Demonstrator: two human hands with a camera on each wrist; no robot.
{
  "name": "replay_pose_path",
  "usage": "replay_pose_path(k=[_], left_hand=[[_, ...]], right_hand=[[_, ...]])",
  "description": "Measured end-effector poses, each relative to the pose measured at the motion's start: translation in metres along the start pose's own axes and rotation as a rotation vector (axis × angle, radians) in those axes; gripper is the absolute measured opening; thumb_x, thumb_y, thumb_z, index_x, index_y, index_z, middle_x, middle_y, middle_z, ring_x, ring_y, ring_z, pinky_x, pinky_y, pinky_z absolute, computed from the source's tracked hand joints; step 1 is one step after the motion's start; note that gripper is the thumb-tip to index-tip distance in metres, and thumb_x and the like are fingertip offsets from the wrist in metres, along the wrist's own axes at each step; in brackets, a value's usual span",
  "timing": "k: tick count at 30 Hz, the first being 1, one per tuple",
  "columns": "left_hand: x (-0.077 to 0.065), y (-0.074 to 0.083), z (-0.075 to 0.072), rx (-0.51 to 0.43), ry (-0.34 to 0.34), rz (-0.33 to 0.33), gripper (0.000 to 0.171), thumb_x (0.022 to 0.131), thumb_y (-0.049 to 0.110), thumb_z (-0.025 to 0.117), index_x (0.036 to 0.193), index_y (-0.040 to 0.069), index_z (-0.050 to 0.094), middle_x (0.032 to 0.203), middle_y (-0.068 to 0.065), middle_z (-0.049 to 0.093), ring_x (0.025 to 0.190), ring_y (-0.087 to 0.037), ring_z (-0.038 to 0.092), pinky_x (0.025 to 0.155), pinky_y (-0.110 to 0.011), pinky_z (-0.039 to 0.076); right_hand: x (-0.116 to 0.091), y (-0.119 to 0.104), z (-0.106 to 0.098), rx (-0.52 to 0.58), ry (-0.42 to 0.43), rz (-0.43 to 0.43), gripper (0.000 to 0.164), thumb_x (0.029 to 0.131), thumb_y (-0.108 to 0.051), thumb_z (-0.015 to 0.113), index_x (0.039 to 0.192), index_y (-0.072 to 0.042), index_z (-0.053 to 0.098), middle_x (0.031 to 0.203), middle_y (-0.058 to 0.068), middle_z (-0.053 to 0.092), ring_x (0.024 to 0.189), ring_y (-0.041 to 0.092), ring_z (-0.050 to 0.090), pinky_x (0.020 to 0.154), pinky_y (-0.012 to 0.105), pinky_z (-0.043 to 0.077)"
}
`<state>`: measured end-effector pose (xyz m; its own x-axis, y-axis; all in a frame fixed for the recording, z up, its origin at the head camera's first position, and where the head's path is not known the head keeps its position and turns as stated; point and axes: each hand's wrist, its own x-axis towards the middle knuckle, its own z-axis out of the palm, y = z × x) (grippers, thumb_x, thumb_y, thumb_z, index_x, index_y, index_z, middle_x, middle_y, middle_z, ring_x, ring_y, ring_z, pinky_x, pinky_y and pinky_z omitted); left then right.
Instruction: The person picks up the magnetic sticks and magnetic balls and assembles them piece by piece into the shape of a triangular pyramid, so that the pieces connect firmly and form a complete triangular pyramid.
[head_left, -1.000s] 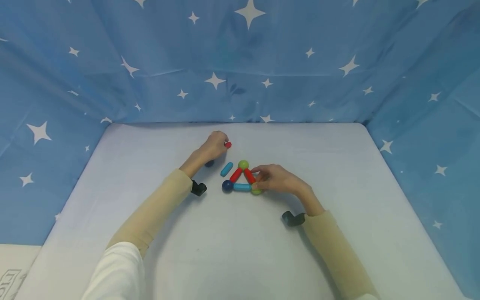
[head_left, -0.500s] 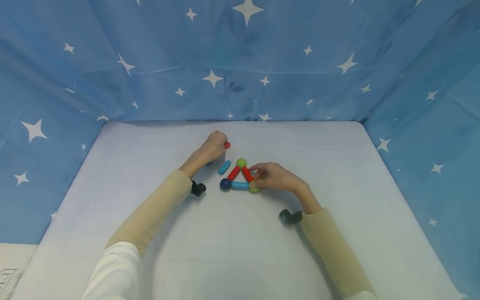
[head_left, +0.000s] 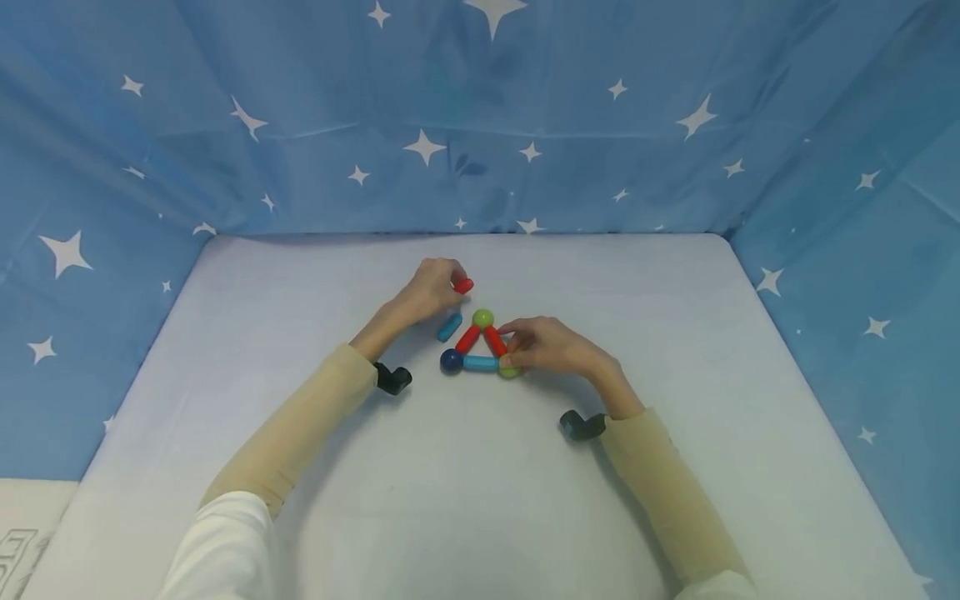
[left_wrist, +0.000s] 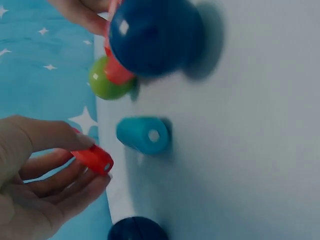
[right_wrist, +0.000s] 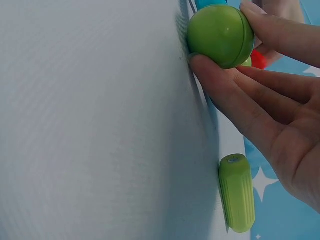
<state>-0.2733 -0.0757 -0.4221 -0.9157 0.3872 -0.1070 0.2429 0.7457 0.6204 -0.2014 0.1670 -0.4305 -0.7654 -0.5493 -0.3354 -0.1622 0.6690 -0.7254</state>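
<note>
Just beyond a flat triangle of magnetic rods and balls, my left hand (head_left: 432,287) pinches a red magnetic rod (left_wrist: 93,159) between thumb and fingertips, raised off the table. My right hand (head_left: 551,346) grips the green ball (right_wrist: 220,36) at the triangle's right corner. A second green ball (head_left: 483,318) forms the far corner and a dark blue ball (head_left: 452,361) the left one. Two red rods and a light blue rod (head_left: 481,363) join them. Beside the triangle, near my left hand, lies a loose blue rod (left_wrist: 142,135).
Another dark blue ball (left_wrist: 137,230) sits below my left hand in the left wrist view. A green rod (right_wrist: 237,195) lies near my right hand, hidden in the head view. A starry blue curtain (head_left: 480,117) borders the white table (head_left: 450,483).
My left hand has turned and shifted slightly right, so more of the red rod shows from its fingertips. The right hand still holds the green ball, and the triangle keeps its shape.
</note>
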Motion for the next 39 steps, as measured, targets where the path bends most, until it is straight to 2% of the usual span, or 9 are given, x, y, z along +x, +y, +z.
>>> replay_pose_path(k=[5,13,20,27,39], left_hand=[[-0.007,0.005,-0.002,-0.088,0.018,0.066,0.031,0.09,0.005,0.075,0.12,0.0,0.069,0.111,-0.015,0.071,0.1,-0.028,0.064,0.09,-0.038,0.059],[-0.016,0.008,-0.002,-0.173,0.051,0.123,0.025,0.091,0.007,0.077,0.114,0.006,0.07,0.109,-0.009,0.073,0.104,-0.024,0.067,0.095,-0.038,0.057],[-0.027,0.01,0.005,-0.275,0.017,0.179,0.021,0.09,0.005,0.077,0.109,0.01,0.07,0.109,-0.007,0.073,0.111,-0.024,0.068,0.1,-0.042,0.057],[-0.032,0.008,0.014,-0.29,-0.004,0.217,0.018,0.089,0.0,0.077,0.103,0.008,0.068,0.107,-0.007,0.074,0.11,-0.022,0.069,0.098,-0.036,0.058],[-0.038,0.009,0.022,-0.314,-0.014,0.258,0.016,0.09,-0.004,0.073,0.104,0.005,0.07,0.106,-0.008,0.071,0.114,-0.024,0.069,0.096,-0.03,0.058]], right_hand=[[0.001,0.0,0.0,0.008,-0.004,0.01,0.062,0.093,-0.032,0.077,0.145,-0.007,0.056,0.113,0.007,0.074,0.099,0.019,0.068,0.095,0.04,0.058],[0.002,-0.001,-0.002,-0.005,0.004,0.008,0.062,0.093,-0.033,0.078,0.145,-0.007,0.056,0.113,0.007,0.074,0.098,0.019,0.069,0.094,0.041,0.058],[0.003,0.001,0.0,0.024,-0.013,0.008,0.062,0.093,-0.034,0.077,0.145,-0.007,0.056,0.111,0.006,0.074,0.096,0.018,0.069,0.095,0.042,0.057],[0.003,0.002,0.002,0.036,0.0,0.003,0.061,0.093,-0.034,0.077,0.144,-0.006,0.057,0.111,0.007,0.075,0.093,0.017,0.07,0.095,0.043,0.057],[0.0,0.0,0.0,0.046,0.0,-0.009,0.06,0.094,-0.032,0.077,0.144,-0.005,0.057,0.113,0.008,0.074,0.091,0.016,0.07,0.092,0.04,0.058]])
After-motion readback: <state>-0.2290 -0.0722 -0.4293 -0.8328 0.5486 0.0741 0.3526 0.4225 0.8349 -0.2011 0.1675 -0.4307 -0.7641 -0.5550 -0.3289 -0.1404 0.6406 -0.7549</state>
